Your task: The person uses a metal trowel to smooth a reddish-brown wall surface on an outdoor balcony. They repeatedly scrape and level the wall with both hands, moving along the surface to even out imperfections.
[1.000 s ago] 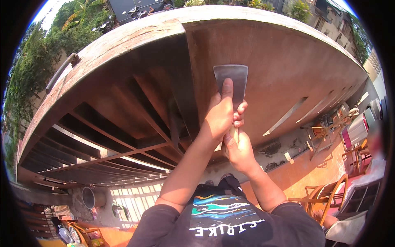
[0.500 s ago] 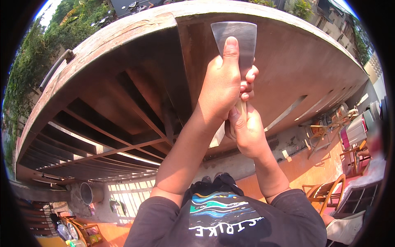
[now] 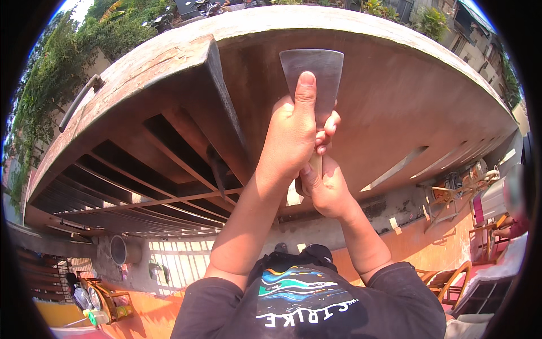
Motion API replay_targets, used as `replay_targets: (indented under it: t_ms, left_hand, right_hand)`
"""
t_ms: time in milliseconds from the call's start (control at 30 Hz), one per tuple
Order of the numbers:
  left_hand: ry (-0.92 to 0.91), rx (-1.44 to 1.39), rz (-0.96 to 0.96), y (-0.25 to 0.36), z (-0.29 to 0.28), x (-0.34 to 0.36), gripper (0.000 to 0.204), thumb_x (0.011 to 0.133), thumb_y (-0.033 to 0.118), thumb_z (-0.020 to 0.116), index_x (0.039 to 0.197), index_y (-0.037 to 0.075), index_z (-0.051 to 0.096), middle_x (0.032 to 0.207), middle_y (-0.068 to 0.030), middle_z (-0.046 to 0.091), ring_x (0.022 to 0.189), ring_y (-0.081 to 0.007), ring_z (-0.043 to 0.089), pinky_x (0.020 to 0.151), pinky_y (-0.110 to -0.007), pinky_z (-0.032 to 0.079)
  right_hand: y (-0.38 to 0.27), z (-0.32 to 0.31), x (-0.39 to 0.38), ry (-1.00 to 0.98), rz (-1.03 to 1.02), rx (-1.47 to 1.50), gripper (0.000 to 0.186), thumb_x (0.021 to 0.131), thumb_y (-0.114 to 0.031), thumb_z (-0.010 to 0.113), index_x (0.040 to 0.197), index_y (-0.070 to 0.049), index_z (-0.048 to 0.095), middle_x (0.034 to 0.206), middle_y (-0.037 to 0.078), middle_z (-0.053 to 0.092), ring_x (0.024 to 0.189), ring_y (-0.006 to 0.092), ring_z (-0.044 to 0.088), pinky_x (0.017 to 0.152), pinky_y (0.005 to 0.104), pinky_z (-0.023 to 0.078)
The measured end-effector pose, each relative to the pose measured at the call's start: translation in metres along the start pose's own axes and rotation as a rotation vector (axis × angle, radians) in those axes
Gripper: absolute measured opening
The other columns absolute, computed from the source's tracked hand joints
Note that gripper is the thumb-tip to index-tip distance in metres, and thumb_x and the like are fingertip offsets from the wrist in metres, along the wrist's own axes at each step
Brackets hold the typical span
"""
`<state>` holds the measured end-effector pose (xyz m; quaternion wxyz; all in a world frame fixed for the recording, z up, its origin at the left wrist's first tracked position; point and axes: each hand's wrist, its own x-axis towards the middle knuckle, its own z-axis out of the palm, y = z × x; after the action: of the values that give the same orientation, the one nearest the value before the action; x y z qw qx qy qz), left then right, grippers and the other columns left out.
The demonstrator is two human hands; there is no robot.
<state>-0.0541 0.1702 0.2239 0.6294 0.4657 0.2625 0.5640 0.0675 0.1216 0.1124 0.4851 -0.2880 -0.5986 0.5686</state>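
Note:
A putty knife point(image 3: 323, 70), with a wide grey metal blade and a pale handle, points upward in front of a reddish-brown wall panel point(image 3: 395, 101). My left hand point(image 3: 293, 127) is wrapped round its upper handle, thumb lying flat along the blade. Lower down, my right hand point(image 3: 327, 189) grips the end of the handle, just beneath the left. Most of the handle is hidden by my fingers. Whether the blade's edge touches the panel, I cannot tell.
To the left is a dark slatted gate point(image 3: 141, 169). A pale ledge point(image 3: 271, 22) tops the wall, with a dark curved handle point(image 3: 79, 104) on it. Wooden chairs point(image 3: 451, 282) stand at the right, a bucket point(image 3: 121, 248) at the lower left.
Both hands and the putty knife have come lower and slightly left in the picture, nearer to me. The grip is the same.

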Motion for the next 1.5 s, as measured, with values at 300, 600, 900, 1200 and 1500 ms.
replay_targets:
  t_ms: [300,600,900,1200,1500]
  left_hand:
    - [0.141,0.237,-0.624,-0.146,-0.021,-0.165,0.041,0.107,0.036,0.049,0.120,0.000,0.061,0.103,-0.0094,0.069,0.089,-0.0128,0.064,0.079,-0.028,0.052]
    - [0.344,0.281,-0.348,-0.146,-0.002,-0.232,0.046,0.107,0.036,0.047,0.104,-0.004,0.069,0.132,-0.0179,0.062,0.115,-0.0218,0.061,0.098,-0.036,0.048]
    - [0.375,0.213,-0.205,-0.149,0.008,-0.216,0.065,0.108,0.050,0.033,0.145,-0.003,0.039,0.130,-0.0161,0.058,0.114,-0.0216,0.061,0.097,-0.037,0.049]
    - [0.085,0.335,-0.569,-0.154,-0.078,-0.210,0.044,0.109,0.035,0.041,0.132,0.000,0.053,0.120,-0.0139,0.065,0.114,-0.0210,0.062,0.096,-0.036,0.049]
    - [0.077,0.287,-0.642,-0.132,-0.144,-0.241,0.036,0.108,0.029,0.044,0.125,0.000,0.057,0.111,-0.0127,0.069,0.103,-0.0179,0.066,0.088,-0.030,0.052]
  right_hand:
    - [0.073,-0.024,-0.127,-0.344,0.747,0.104,0.039,0.104,-0.040,0.053,0.097,-0.001,0.056,0.077,0.005,0.059,0.072,0.0144,0.055,0.069,0.0323,0.048]
    - [0.070,-0.027,-0.115,-0.830,0.226,-0.049,0.034,0.101,-0.031,0.059,0.113,0.001,0.053,0.093,0.011,0.064,0.083,0.0209,0.064,0.076,0.0378,0.051]
    - [0.041,-0.028,-0.113,-0.234,0.385,0.502,0.032,0.107,-0.028,0.048,0.123,0.000,0.046,0.076,-0.001,0.050,0.059,0.0040,0.048,0.052,0.0205,0.043]
    - [-0.001,0.015,-0.026,0.188,0.144,0.286,0.029,0.108,-0.027,0.048,0.117,0.000,0.051,0.073,-0.003,0.048,0.061,0.0033,0.043,0.055,0.0198,0.039]
    - [-0.001,0.067,-0.029,0.362,0.407,0.242,0.031,0.108,-0.030,0.046,0.115,0.000,0.052,0.066,-0.002,0.048,0.050,0.0032,0.040,0.046,0.0198,0.035]
